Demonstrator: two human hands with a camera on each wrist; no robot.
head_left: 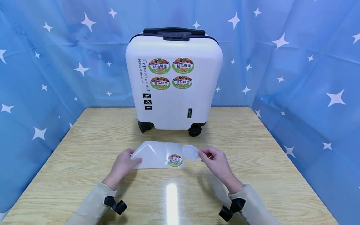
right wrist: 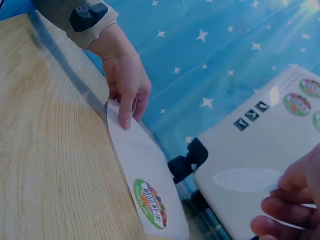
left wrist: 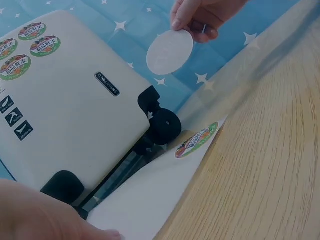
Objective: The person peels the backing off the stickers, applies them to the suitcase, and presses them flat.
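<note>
My left hand (head_left: 123, 164) grips the left end of a glossy white sticker sheet (head_left: 152, 153), thumb on top. One oval fruit sticker (head_left: 175, 160) is on the sheet's right end. Between thumb and fingers, my right hand (head_left: 216, 163) pinches the edge of a loose oval sticker (head_left: 190, 152), whose pale whitish side shows in the head view. In the left wrist view the oval (left wrist: 170, 52) hangs from the right fingertips, apart from the sheet (left wrist: 145, 200). Behind both hands stands a white suitcase (head_left: 168, 109), with several oval fruit stickers (head_left: 159, 66) on its upper front.
The suitcase stands upright on its black wheels (head_left: 194, 130) toward the back of the wooden table (head_left: 92, 131). A blue curtain with white stars (head_left: 261, 75) surrounds the table's back and sides. Light reflects off the tabletop near the front.
</note>
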